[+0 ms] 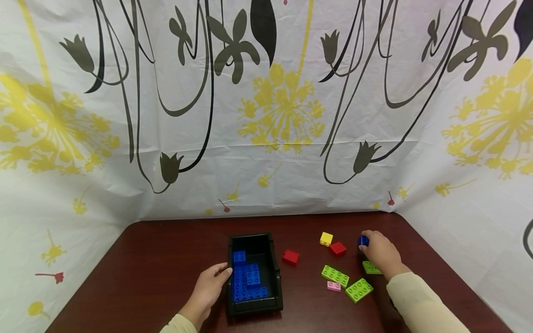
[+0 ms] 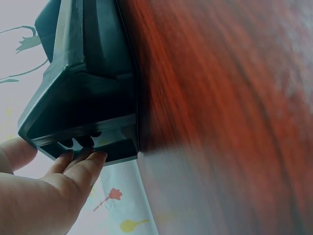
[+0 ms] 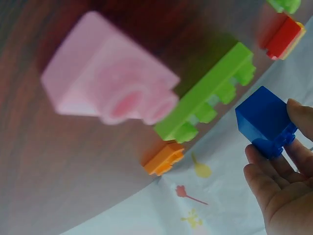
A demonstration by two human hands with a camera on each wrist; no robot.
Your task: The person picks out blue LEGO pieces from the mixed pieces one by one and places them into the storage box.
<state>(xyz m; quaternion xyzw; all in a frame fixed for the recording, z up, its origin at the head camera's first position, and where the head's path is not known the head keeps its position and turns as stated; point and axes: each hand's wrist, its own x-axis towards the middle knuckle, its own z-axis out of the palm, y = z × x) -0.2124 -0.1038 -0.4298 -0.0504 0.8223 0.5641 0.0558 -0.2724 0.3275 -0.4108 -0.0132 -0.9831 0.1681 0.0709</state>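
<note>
A black plastic bin [image 1: 275, 277] stands on the table with several blue toy bricks [image 1: 252, 276] inside, mostly along its left side and near end. My left hand [image 1: 209, 287] grips the bin's left wall, thumb at the rim and fingertips against the outside, as the left wrist view shows. Over at the right of the table, my right hand [image 1: 381, 253] pinches a blue brick [image 3: 264, 117] between thumb and fingers. In the right wrist view its studs face toward the palm. A green brick [image 1: 370, 268] lies just below that hand in the head view, partly hidden by it.
Between bin and right hand lie two red bricks [image 1: 291, 257], a yellow brick [image 1: 326, 238], two more green bricks [image 1: 359, 290] and a pink brick [image 1: 334, 286]. An orange brick [image 3: 164, 158] shows in the right wrist view. A patterned sheet [image 1: 270, 185] hangs behind the table.
</note>
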